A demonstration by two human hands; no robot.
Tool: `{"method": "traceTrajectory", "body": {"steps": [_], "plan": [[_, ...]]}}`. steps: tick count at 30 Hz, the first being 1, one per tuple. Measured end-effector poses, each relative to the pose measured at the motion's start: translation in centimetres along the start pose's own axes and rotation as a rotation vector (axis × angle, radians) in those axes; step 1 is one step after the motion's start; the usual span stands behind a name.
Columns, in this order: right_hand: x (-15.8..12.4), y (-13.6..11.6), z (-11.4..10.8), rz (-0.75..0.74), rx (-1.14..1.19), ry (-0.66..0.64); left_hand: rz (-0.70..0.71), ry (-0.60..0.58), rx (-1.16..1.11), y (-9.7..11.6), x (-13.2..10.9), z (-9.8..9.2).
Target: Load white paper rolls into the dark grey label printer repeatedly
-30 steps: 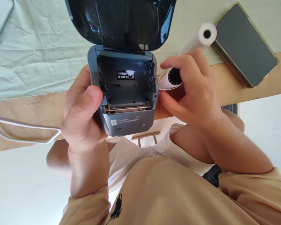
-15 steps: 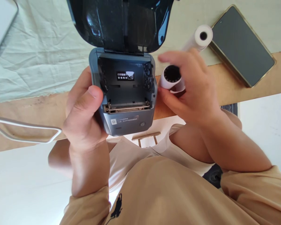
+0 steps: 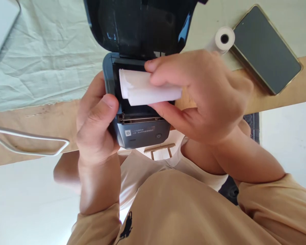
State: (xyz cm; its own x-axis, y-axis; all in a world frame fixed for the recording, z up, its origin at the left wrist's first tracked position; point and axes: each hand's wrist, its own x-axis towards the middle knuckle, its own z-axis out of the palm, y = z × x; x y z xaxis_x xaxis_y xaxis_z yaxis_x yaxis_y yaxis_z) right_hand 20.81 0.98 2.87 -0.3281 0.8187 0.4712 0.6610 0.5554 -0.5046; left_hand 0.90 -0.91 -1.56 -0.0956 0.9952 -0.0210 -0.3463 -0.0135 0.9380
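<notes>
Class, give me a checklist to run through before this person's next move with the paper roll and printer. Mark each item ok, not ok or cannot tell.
1. Lid raised: ok, it stands open.
2. Printer steadied: ok, the left hand grips its side.
3. Paper roll secure: ok, the right hand pinches it between thumb and fingers.
4. Roll let go and seated in the compartment: not ok, it is held at the opening.
5. Print side facing the right way: cannot tell, the visible paper looks plain white.
6. Phone out of the way: ok, it lies apart from both hands.
</notes>
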Motion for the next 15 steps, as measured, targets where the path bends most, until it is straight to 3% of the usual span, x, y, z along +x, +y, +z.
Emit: {"method": "traceTrajectory", "body": {"steps": [3,6,11,15], "plan": [[0.6,-0.5,1.2,-0.160,0.018,0.212,-0.038,-0.153,-0.035,0.7,0.6,1.1],[0.5,-0.5,1.7,-0.234,0.058,0.315,-0.044,-0.150,-0.031,1.2,0.7,1.5],[-0.4,0.2,1.8,-0.310,0.074,0.238,-0.068,-0.199,-0.083,1.2,0.3,1.1],[-0.9,1.0,1.2,-0.383,0.079,0.114,0.053,-0.254,0.000,0.2,0.7,0.1]]}}
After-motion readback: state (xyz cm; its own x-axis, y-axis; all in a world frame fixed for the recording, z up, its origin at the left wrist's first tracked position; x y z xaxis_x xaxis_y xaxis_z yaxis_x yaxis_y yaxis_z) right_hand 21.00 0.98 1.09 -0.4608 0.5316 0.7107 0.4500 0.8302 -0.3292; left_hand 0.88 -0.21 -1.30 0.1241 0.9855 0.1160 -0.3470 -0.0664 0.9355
